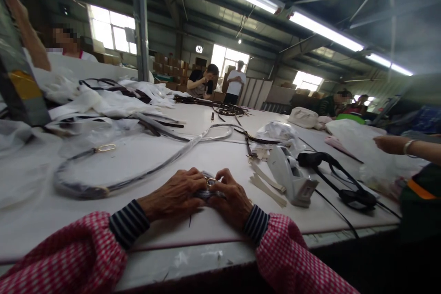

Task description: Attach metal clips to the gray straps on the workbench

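1. Factory hall: grey roof trusses, long strip lights (pixel 324 31), bright windows (pixel 112 29) at the far wall, stacked cardboard boxes (pixel 170 62) beyond.
2. Wide white table (pixel 193 229) across the foreground, running far back.
3. Left hand (pixel 174 197) palm down on the table near its front edge, fingers curled in tight over a small dark strap end (pixel 203 193).
4. Right hand (pixel 230 198) just beside it, also palm down, fingers bent and pinching the same piece from the other side; fingertips of both hands meeting.
5. Small gold metal ring (pixel 210 181) showing between the two hands, touching both.
6. Pink-and-white checked sleeves (pixel 79 252) with dark striped cuffs on both forearms.
7. Long strap in clear plastic sleeve (pixel 144 172) curving in a loop left of the hands, with a gold clasp (pixel 105 148) on it.
8. White tape dispenser (pixel 291 175) right of the hands, pale strips (pixel 267 183) lying between.
9. Black cord (pixel 339 179) with a bulky black head further right.
10. Heaps of white wrapping (pixel 103 101) and dark straps (pixel 227 109) farther back.
11. Co-worker's forearm with a bracelet (pixel 409 147) at the right edge, hand on a clear bag (pixel 361 144).
12. Other people behind: one at the far left, one seated and one standing in the middle distance, more at the right.
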A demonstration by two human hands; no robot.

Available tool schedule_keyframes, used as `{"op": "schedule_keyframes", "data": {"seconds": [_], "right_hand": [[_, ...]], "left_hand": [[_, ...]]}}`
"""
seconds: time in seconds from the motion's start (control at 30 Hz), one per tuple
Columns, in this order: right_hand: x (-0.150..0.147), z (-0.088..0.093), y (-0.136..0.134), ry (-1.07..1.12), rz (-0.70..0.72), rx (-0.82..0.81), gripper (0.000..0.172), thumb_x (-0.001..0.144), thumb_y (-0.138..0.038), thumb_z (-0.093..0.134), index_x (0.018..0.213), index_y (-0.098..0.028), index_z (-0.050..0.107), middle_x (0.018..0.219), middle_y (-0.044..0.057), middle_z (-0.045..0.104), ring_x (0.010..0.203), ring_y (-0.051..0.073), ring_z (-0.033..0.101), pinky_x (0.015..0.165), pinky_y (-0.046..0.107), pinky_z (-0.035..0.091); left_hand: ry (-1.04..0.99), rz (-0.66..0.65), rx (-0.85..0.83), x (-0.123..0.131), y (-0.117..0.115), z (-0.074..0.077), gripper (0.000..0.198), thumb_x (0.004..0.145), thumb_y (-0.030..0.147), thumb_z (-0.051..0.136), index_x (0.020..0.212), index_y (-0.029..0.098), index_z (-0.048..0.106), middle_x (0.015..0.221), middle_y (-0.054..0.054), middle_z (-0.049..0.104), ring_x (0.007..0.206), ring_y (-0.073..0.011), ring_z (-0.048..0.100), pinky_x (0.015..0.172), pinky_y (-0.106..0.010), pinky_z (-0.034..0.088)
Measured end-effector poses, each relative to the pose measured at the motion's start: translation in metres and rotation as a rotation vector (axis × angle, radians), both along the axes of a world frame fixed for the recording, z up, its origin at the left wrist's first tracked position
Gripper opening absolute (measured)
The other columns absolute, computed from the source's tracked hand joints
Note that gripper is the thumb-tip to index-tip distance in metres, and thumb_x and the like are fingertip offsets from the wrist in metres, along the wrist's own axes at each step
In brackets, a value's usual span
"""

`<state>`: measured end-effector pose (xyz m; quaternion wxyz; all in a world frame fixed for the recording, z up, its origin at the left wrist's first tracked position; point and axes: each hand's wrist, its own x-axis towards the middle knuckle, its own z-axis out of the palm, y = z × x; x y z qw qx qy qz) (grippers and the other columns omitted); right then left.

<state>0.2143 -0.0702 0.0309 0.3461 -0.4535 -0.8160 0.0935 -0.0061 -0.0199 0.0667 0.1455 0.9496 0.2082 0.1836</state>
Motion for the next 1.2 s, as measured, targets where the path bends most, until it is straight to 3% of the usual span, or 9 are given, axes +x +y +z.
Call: {"op": "schedule_keyframes", "data": {"seconds": [0.1, 0.17, 0.37, 0.63, 0.9, 1.03, 1.13, 1.2], "right_hand": [[-0.006, 0.001, -0.002, 0.030, -0.022, 0.005, 0.017, 0.083, -0.020, 0.076, 0.099, -0.022, 0.072, 0.111, 0.003, 0.051, 0.079, 0.013, 0.059, 0.077, 0.030, 0.050], [-0.005, 0.003, -0.004, 0.055, -0.036, -0.008, 0.018, 0.083, -0.023, 0.077, 0.101, -0.024, 0.072, 0.114, 0.002, 0.052, 0.076, 0.011, 0.058, 0.076, 0.030, 0.050], [0.011, 0.011, -0.010, 0.035, 0.028, -0.134, 0.056, 0.080, -0.016, 0.076, 0.131, -0.029, 0.058, 0.118, 0.002, 0.058, 0.083, 0.014, 0.060, 0.077, 0.029, 0.051], [0.010, 0.003, -0.007, -0.030, -0.051, -0.045, 0.026, 0.084, -0.010, 0.074, 0.106, -0.022, 0.069, 0.100, 0.001, 0.070, 0.096, 0.019, 0.063, 0.085, 0.029, 0.047], [0.005, 0.002, -0.008, -0.082, -0.117, 0.006, 0.023, 0.084, -0.020, 0.079, 0.105, -0.024, 0.070, 0.099, 0.000, 0.071, 0.094, 0.017, 0.064, 0.083, 0.026, 0.047], [0.008, 0.005, -0.009, 0.067, -0.117, 0.088, 0.034, 0.083, -0.034, 0.081, 0.113, -0.023, 0.069, 0.096, 0.000, 0.070, 0.083, 0.015, 0.063, 0.077, 0.026, 0.049], [0.017, 0.006, -0.004, 0.233, -0.324, 0.252, 0.016, 0.098, -0.032, 0.062, 0.105, -0.020, 0.068, 0.090, 0.002, 0.067, 0.079, 0.015, 0.061, 0.076, 0.027, 0.048], [0.023, 0.005, 0.001, 0.263, -0.474, 0.320, 0.022, 0.103, -0.027, 0.050, 0.094, -0.018, 0.067, 0.086, 0.003, 0.065, 0.081, 0.016, 0.061, 0.079, 0.028, 0.047]], "left_hand": [[0.039, 0.065, 0.070, 0.009, 0.000, -0.004, 0.017, 0.091, 0.029, 0.070, 0.104, 0.022, 0.063, 0.104, -0.005, 0.066, 0.101, -0.0273, 0.052, 0.084, -0.038, 0.037], [-0.007, 0.040, 0.068, 0.010, 0.000, -0.009, 0.011, 0.092, 0.029, 0.069, 0.097, 0.021, 0.063, 0.097, -0.004, 0.066, 0.096, -0.0255, 0.052, 0.083, -0.037, 0.037], [-0.154, 0.014, 0.010, 0.003, -0.004, -0.010, 0.015, 0.096, 0.022, 0.063, 0.083, 0.020, 0.056, 0.089, 0.000, 0.064, 0.089, -0.0209, 0.050, 0.081, -0.034, 0.035], [-0.115, 0.014, -0.009, 0.002, -0.004, -0.014, 0.012, 0.095, 0.025, 0.063, 0.087, 0.021, 0.055, 0.092, -0.001, 0.061, 0.093, -0.0221, 0.049, 0.082, -0.034, 0.036], [-0.110, 0.072, 0.057, 0.006, -0.003, -0.029, 0.027, 0.100, 0.043, 0.054, 0.086, 0.020, 0.059, 0.091, -0.004, 0.062, 0.089, -0.0234, 0.051, 0.081, -0.036, 0.038], [-0.150, 0.135, 0.044, 0.006, -0.005, -0.030, 0.027, 0.098, 0.045, 0.055, 0.087, 0.021, 0.060, 0.094, -0.006, 0.062, 0.088, -0.0246, 0.053, 0.081, -0.037, 0.039], [-0.186, 0.285, -0.066, 0.017, -0.005, -0.023, 0.024, 0.093, 0.043, 0.057, 0.087, 0.021, 0.061, 0.089, -0.005, 0.062, 0.084, -0.0246, 0.055, 0.078, -0.036, 0.039], [-0.252, 0.402, -0.190, 0.031, -0.004, -0.016, 0.030, 0.091, 0.049, 0.058, 0.080, 0.021, 0.060, 0.082, -0.003, 0.060, 0.077, -0.0233, 0.055, 0.071, -0.033, 0.037]]}}
